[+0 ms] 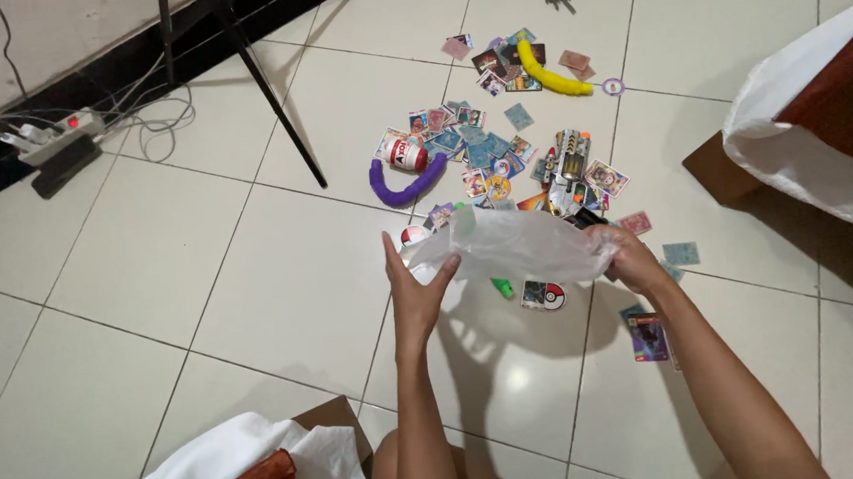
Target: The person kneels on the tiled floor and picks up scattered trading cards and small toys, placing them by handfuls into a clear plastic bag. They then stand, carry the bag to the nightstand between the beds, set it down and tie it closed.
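Our left hand [418, 291] and right hand [633, 256] each pinch an end of a clear plastic bag [516, 246], stretched above the tiled floor [281, 278] near scattered trading cards [470, 148]; we judge opening its mouth needs parted fingers

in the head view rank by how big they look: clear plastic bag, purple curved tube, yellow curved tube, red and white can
1. clear plastic bag, though nearest the camera
2. purple curved tube and yellow curved tube: alike, unranked
3. red and white can
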